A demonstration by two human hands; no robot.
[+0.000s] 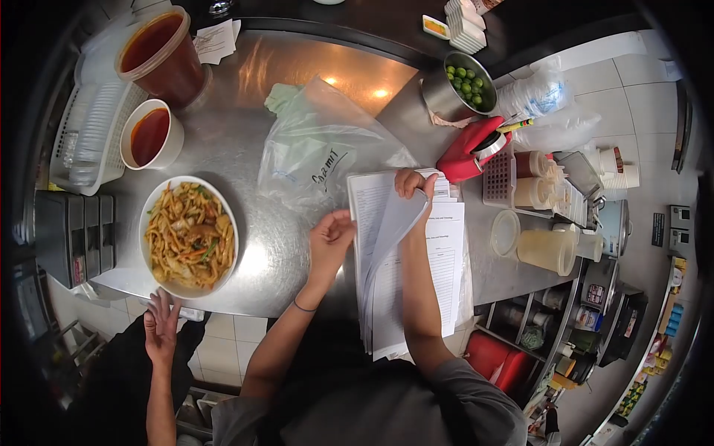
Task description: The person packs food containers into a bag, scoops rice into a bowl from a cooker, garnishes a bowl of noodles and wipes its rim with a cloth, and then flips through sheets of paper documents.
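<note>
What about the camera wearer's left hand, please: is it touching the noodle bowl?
No, the left hand is by the left edge of the paper stack, apart from the noodle bowl.

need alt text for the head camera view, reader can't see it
A person's right hand grips curled pages from a stack of printed papers at a steel counter, the left hand close to the stack's left edge. A bowl of noodles sits to the left, near another person's hand, and a plastic bag lies beyond the left hand.
</note>
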